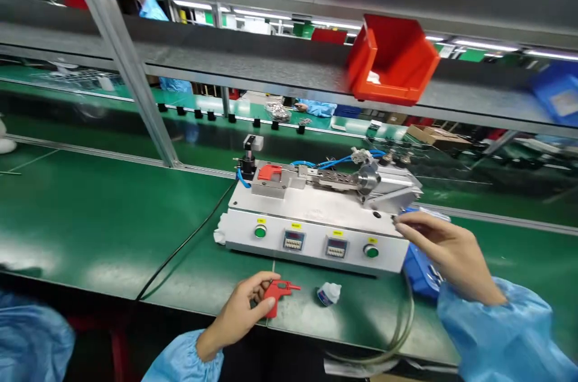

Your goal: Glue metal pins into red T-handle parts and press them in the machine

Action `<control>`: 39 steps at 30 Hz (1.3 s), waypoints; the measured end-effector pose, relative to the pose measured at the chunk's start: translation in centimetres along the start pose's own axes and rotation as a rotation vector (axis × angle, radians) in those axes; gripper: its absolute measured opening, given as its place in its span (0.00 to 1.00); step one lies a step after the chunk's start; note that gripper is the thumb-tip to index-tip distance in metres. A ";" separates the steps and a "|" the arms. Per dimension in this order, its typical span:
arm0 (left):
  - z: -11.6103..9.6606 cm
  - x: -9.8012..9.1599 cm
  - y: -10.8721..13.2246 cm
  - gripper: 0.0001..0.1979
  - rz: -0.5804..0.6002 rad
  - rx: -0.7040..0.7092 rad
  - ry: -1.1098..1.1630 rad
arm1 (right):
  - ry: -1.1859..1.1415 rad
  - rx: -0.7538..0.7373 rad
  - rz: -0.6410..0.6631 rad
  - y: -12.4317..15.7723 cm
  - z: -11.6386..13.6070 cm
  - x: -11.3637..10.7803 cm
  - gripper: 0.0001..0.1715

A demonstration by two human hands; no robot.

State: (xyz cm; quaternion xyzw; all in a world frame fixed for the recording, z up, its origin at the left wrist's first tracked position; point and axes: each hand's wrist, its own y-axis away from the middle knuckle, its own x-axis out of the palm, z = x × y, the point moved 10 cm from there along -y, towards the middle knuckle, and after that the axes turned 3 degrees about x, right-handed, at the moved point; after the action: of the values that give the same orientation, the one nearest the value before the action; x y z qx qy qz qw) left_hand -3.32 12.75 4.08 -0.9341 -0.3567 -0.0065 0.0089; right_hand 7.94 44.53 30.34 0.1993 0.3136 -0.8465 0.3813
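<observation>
My left hand (241, 308) is closed round the grip of a red gun-shaped plastic piece (280, 289), its thin tip pointing right, over the bench's front edge. Just right of it a small white bottle with a dark label (329, 293) lies on the bench. My right hand (445, 249) is at the right end of a white bench-top machine (311, 207), thumb and forefinger pinched together; what they hold, if anything, is too small to make out. Another red piece (270, 172) sits in the metal fixture on the machine's left. Behind my right hand is a blue bin (419, 270), partly hidden.
The green bench (90, 213) carries a black cable (189, 236) left of the machine and a pale hose (404, 328) at its right. A red bin (392, 62) stands on the shelf above, and a metal post (121, 50) rises at left. Another person's blue sleeve (34, 337) is at lower left.
</observation>
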 end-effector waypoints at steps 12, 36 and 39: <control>-1.2 -0.1 -0.1 0.22 -0.026 0.058 0.011 | 0.452 -0.450 0.179 -11.6 10.1 20.4 0.09; -2.4 -0.1 -0.1 0.22 0.032 0.083 -0.002 | 0.580 -0.468 0.087 -11.0 9.7 21.4 0.17; -2.3 0.0 -0.1 0.22 0.035 0.079 -0.009 | 0.595 -0.474 0.104 -10.6 9.7 21.6 0.18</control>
State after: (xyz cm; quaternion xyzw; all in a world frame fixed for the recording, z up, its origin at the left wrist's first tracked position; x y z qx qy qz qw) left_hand -3.45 12.78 6.40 -0.9392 -0.3402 0.0119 0.0442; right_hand -14.77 32.11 28.91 0.3585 0.5870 -0.6351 0.3515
